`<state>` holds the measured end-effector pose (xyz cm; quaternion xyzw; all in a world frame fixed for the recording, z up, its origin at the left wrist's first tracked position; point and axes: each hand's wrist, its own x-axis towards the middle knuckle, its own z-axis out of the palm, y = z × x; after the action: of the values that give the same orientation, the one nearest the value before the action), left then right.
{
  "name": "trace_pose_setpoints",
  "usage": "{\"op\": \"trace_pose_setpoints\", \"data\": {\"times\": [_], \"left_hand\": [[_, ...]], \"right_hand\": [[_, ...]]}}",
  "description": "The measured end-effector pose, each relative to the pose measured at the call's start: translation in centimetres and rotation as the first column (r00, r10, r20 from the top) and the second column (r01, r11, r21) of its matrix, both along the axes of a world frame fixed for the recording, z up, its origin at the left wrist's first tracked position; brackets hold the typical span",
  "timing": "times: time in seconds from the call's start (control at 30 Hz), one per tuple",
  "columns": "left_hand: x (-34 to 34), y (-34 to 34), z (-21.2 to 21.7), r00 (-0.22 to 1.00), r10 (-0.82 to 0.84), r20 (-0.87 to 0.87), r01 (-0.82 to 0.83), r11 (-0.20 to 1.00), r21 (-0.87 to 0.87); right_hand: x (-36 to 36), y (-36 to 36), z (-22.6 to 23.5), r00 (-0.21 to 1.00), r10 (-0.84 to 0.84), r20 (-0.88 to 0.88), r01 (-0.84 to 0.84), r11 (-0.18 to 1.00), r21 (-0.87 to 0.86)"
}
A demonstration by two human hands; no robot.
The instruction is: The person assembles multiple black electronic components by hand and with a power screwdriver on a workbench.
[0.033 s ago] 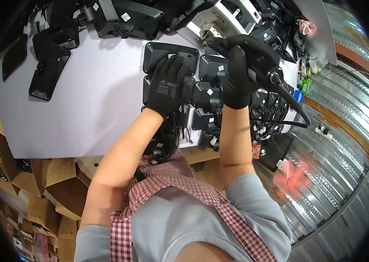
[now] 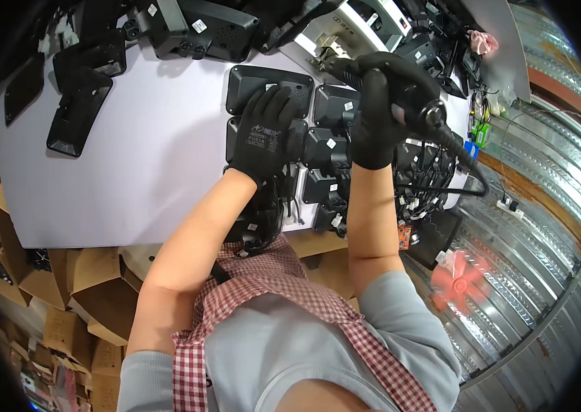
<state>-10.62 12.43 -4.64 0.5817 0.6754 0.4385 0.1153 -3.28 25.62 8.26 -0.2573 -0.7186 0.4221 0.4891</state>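
My left hand (image 2: 261, 137), in a black glove, lies flat with its fingers stretched over the near edge of a black plastic housing (image 2: 246, 81). Part of a second similar housing is hidden under the palm. Raised to the right, my gloved right hand (image 2: 373, 120) is wrapped round a black corded electric screwdriver (image 2: 435, 114). The tool's front end points left, at the metal fitting (image 2: 332, 49) on a pale box-shaped machine (image 2: 308, 40). Whether its tip touches the fitting I cannot tell.
More black housings (image 2: 328, 147) stand in rows between and beyond my arms. Others (image 2: 79, 113) lie at the far left and back of the white table (image 2: 126, 185). The tool's cable (image 2: 452, 192) loops at right. Cardboard boxes (image 2: 101, 275) sit below the table; a red fan (image 2: 460, 283) is at lower right.
The rear of the screwdriver has tilted slightly, and its cable has shifted a little. My left hand stays on the housing.
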Motion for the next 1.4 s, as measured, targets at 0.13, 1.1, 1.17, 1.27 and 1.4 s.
{"op": "trace_pose_setpoints", "data": {"times": [0.13, 1.1, 1.17, 1.27, 1.4], "left_hand": [[0.2, -1.8, 2.1, 0.997, -0.064, 0.051, 0.061, 0.997, 0.051], [1.5, -4.8, 2.8, 0.845, -0.044, 0.532, 0.09, 0.994, -0.061], [1.7, -4.8, 2.8, 0.817, -0.061, 0.574, 0.085, 0.996, -0.014], [2.4, -4.5, 0.1, 0.452, -0.02, 0.892, 0.193, 0.978, -0.076], [2.0, -4.5, 1.1, 0.993, -0.113, 0.038, 0.119, 0.971, -0.209]], "right_hand": [[0.0, -2.9, 1.1, 0.987, -0.146, -0.069, 0.13, 0.971, -0.199], [-2.6, -10.7, -5.2, 0.96, 0.26, 0.104, -0.237, 0.952, -0.194], [-4.5, -10.4, -3.7, 0.96, 0.281, 0.013, -0.274, 0.943, -0.191], [-3.5, -9.2, -2.9, 0.922, 0.329, 0.203, -0.292, 0.937, -0.191], [-0.5, -7.3, -0.6, 0.992, -0.124, -0.033, 0.119, 0.984, -0.136]]}}
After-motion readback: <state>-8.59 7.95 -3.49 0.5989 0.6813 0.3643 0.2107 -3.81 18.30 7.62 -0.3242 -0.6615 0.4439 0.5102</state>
